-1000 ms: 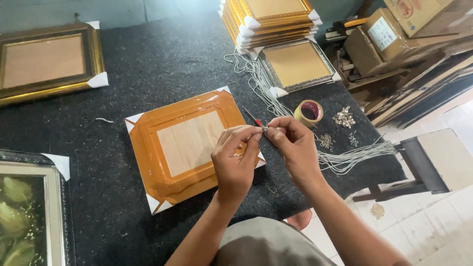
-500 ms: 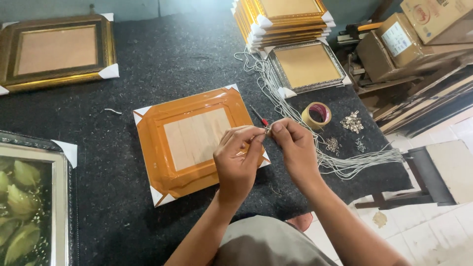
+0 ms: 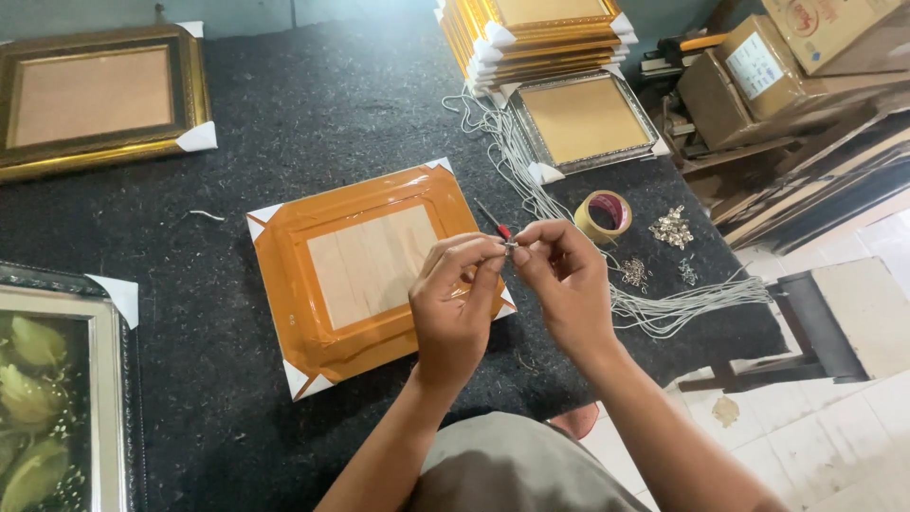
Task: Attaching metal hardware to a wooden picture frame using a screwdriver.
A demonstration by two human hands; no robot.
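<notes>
My left hand (image 3: 457,308) and my right hand (image 3: 561,280) meet fingertip to fingertip over the right edge of an orange picture frame (image 3: 289,284) that lies face down on the dark felt table (image 3: 313,114). Between the fingertips both hands pinch a tiny metal piece (image 3: 510,245); its exact shape is too small to tell. A red-handled screwdriver (image 3: 497,226) lies on the table just behind the hands. The frame has white cardboard corner guards.
A roll of tape (image 3: 603,215), small heaps of metal hardware (image 3: 671,228) and a bundle of white cords (image 3: 682,305) lie right of the hands. A stack of gold frames (image 3: 531,33), a silver frame (image 3: 583,121), a gold frame (image 3: 95,95) and a leaf picture (image 3: 38,379) surround it. Cardboard boxes (image 3: 749,71) stand beside the table.
Both hands stay pinched together over the frame's right edge with only small finger movements. The view has shifted slightly; nothing on the table has moved.
</notes>
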